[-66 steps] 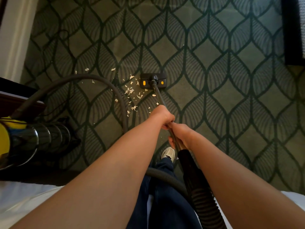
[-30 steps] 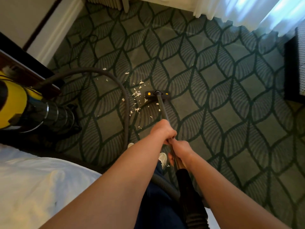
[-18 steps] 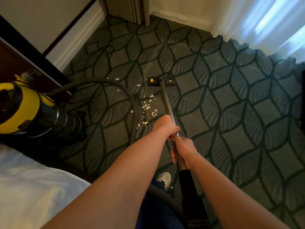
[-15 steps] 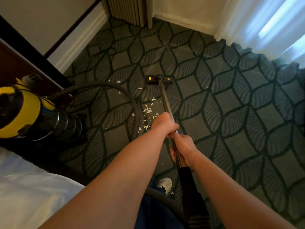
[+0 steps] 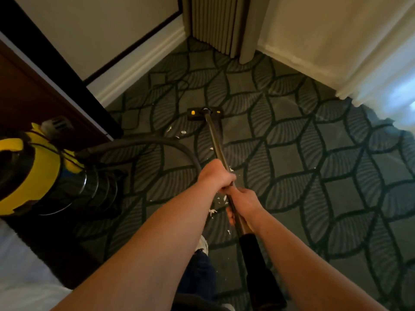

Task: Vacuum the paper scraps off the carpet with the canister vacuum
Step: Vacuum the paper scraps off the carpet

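Both hands grip the metal vacuum wand (image 5: pixel 216 140): my left hand (image 5: pixel 216 176) higher up the tube, my right hand (image 5: pixel 243 204) just below it, above the black hose cuff. The wand runs forward to the black floor nozzle (image 5: pixel 205 113) with two yellow dots, resting on the green leaf-patterned carpet (image 5: pixel 314 167). White paper scraps (image 5: pixel 183 132) lie left of the wand behind the nozzle, and more scraps (image 5: pixel 212 212) show under my hands. The yellow and black canister vacuum (image 5: pixel 40 176) stands at the left, its grey hose (image 5: pixel 157 143) arching toward me.
A dark wooden piece of furniture (image 5: pixel 40 90) and a white baseboard (image 5: pixel 139 63) line the left wall. A ribbed grey curtain (image 5: pixel 213 23) hangs in the corner, a white sheer curtain (image 5: pixel 370 63) at right. White bedding (image 5: pixel 22 277) lies bottom left. My shoe (image 5: pixel 203 244) is below my arms.
The nozzle has been pushed forward, away from me, past the main scrap cluster toward the corner. The view has tilted up, so more wall and curtain show. Both hands stay on the wand.
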A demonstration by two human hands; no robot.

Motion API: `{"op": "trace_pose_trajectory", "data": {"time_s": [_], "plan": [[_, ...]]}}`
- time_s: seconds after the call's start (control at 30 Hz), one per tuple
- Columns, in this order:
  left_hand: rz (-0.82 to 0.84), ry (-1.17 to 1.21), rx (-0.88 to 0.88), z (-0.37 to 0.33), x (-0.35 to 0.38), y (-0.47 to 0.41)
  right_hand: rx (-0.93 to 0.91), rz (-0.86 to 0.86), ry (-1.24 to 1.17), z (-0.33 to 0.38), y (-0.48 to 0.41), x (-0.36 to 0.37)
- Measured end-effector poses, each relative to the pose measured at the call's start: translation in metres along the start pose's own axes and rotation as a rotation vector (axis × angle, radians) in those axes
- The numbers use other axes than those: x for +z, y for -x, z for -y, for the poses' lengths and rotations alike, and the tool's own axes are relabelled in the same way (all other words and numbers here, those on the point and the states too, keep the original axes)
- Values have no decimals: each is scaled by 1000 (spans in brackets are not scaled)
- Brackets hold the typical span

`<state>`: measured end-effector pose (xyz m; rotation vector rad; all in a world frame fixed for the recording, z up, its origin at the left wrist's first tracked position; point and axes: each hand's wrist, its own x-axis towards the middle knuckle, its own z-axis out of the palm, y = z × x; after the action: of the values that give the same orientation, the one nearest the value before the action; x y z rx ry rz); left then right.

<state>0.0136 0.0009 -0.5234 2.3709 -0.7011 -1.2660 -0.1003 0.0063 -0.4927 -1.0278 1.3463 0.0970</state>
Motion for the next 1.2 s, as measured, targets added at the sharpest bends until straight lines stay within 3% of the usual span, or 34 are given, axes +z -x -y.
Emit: {"op": "trace_pose_trajectory", "data": {"time_s": [0.27, 0.5, 0.87, 1.2], "plan": [[-18, 157, -138, 23, -34, -95, 26, 114, 158, 49, -97, 28], [6, 214, -213, 38, -19, -116, 111, 203, 242, 49, -126, 24], [-28, 117, -278, -11, 45, -82, 142, 216, 276, 26, -103, -56], [-76, 265, -338, -57, 107, -60, 163, 290, 405, 10, -113, -134]]}}
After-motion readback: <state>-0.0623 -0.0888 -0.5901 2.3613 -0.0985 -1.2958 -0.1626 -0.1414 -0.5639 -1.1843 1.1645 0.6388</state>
